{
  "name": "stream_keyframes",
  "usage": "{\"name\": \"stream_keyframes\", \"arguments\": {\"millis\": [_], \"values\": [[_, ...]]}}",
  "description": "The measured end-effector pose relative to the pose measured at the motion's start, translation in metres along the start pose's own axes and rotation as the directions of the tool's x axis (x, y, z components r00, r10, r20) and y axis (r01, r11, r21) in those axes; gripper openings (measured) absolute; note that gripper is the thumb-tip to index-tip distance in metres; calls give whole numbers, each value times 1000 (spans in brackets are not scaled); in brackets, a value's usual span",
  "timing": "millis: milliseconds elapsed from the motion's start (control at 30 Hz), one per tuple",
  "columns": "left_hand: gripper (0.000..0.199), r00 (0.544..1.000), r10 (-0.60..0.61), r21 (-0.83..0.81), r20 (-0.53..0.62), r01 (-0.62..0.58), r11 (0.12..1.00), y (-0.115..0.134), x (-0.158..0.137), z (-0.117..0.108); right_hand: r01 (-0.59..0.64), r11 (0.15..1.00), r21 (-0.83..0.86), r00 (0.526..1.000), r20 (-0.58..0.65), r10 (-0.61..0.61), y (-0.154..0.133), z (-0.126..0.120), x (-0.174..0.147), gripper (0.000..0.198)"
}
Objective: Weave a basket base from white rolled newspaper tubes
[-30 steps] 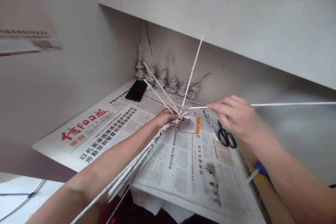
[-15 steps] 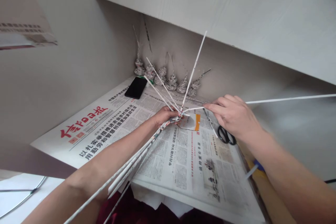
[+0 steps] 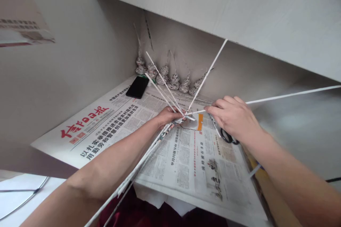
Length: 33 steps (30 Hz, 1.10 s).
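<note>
My left hand (image 3: 170,116) is closed on the knot where several rolled paper sticks cross. Some of these sticks (image 3: 162,77) fan out up and left, and one (image 3: 209,71) slants up to the right. Others run back along my left forearm toward my body. My right hand (image 3: 231,115) pinches a long white paper stick (image 3: 290,94) that leaves the knot and stretches past the hand to the right edge. Beneath the knot lies a small card (image 3: 200,122) with an orange edge. Black-handled scissors (image 3: 226,136) rest below my right hand, their blades partly hidden.
Newspaper sheets (image 3: 149,170) cover the table. Along the back wall stand several woven gourd-shaped paper pieces (image 3: 174,81), with a black phone (image 3: 137,87) in front at the left. More thin paper sticks lie behind my hands. A pale panel (image 3: 213,3) overhangs the back.
The upright stick has tilted to the right, and the sticks along my left forearm have shifted closer together. Both hands keep their hold, with the right moved only slightly.
</note>
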<state>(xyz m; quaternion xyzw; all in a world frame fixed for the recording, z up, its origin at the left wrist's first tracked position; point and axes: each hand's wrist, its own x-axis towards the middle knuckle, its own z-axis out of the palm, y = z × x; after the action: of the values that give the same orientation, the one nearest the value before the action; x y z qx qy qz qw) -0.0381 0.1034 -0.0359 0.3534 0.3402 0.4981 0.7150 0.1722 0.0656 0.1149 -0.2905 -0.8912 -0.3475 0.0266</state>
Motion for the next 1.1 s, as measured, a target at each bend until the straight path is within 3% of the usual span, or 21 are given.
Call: {"name": "stream_keyframes", "arguments": {"millis": [333, 867, 1100], "values": [[42, 999, 19, 140, 35, -24, 990, -4, 3, -6, -29, 1000, -3, 999, 37, 29, 0, -3, -2, 22], [44, 1000, 12, 115, 28, -16, 993, -1, -1, -2, -83, 996, 28, 989, 124, 79, -14, 3, 0, 21], [36, 998, 55, 129, 29, -58, 990, 0, -2, 0, -82, 996, 21, 987, 139, 79, -19, 7, 0, 19]]}}
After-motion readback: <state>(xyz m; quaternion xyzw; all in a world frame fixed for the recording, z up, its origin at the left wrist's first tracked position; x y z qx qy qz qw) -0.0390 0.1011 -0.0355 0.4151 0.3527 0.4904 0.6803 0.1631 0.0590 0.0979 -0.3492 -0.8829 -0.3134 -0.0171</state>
